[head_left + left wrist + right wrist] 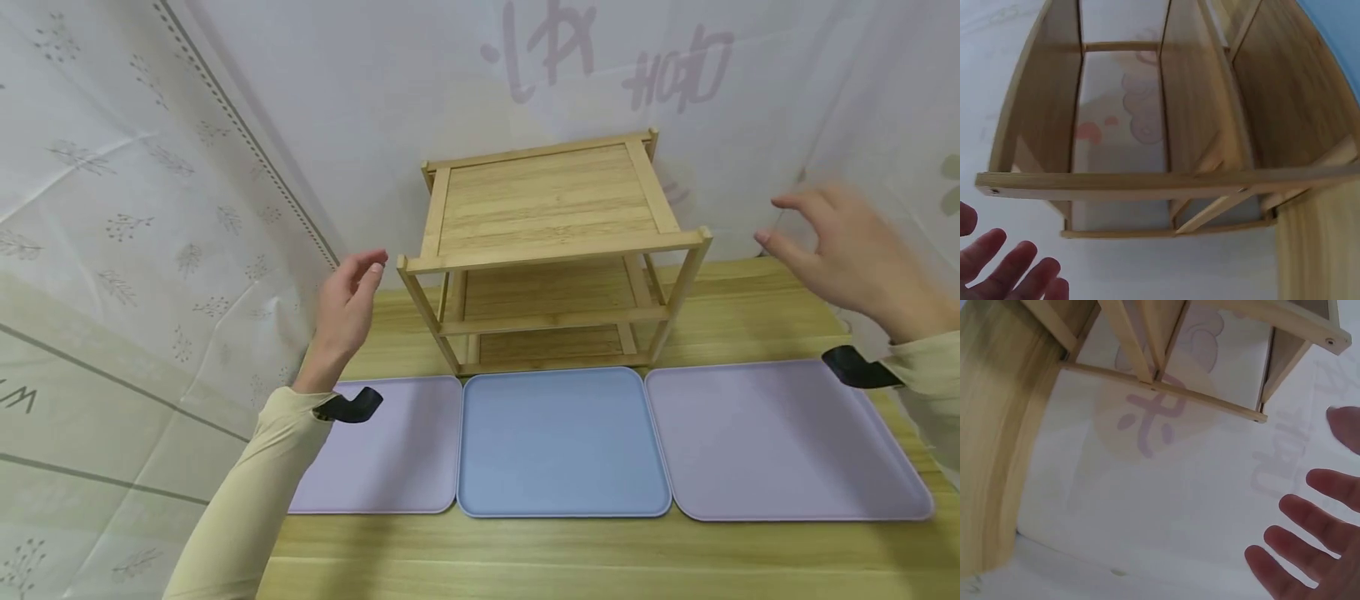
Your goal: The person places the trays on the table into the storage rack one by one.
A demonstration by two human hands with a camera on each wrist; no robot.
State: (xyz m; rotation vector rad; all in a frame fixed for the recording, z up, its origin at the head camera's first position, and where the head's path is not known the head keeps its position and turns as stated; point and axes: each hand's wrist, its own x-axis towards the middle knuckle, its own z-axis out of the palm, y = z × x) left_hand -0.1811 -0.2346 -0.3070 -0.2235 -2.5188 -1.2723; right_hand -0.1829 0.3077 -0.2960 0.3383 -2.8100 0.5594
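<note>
A three-tier wooden shelf (551,204) stands at the back of the table in the head view. Just left of its top front corner is my left hand (345,312), fingers loosely bent and holding nothing. My right hand (855,250) is raised farther out on the shelf's right side, slightly blurred, thumb and fingers apart. In the left wrist view the fingers (1013,275) show beside the shelf's side rail (1116,182). Spread fingers (1297,550) of the right hand appear in the right wrist view, apart from the shelf frame (1210,403).
A blue tray (562,446) lies in front of the shelf, between a left lilac tray (390,450) and a right lilac tray (780,450). All rest on the wood-grain table (555,558). White printed cloth (360,100) hangs behind and at the sides.
</note>
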